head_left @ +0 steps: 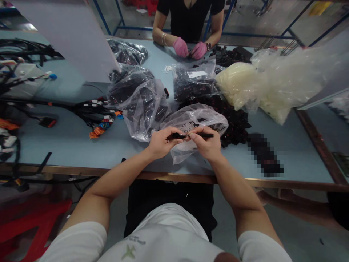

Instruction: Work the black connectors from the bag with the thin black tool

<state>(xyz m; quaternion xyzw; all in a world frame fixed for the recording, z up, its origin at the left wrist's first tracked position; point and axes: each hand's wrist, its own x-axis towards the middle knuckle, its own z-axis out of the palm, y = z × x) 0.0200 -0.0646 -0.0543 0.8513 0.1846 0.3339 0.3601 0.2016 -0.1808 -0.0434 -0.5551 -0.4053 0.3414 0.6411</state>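
Observation:
My left hand [163, 142] pinches a small black plastic part [177, 135], with bits of white or metal on it too small to make out. In my right hand [209, 145] is a slim black pen-like tool [206, 135], its tip end meeting the black part between my fingertips. Both hands are closed and close together above an open clear plastic bag [177, 158]. Inside that bag lie many small white pieces [187, 126]. A heap of black plastic parts [236, 125] spreads just behind and to the right of my right hand.
Clear bags of black parts [137, 92] stand at left centre, and another labelled bag [192, 82] lies behind. Wire harnesses [73, 107] cover the left. Bags of cream-coloured pieces [238, 82] are at right. Opposite, a co-worker's pink-gloved hands [198, 50] handle something small.

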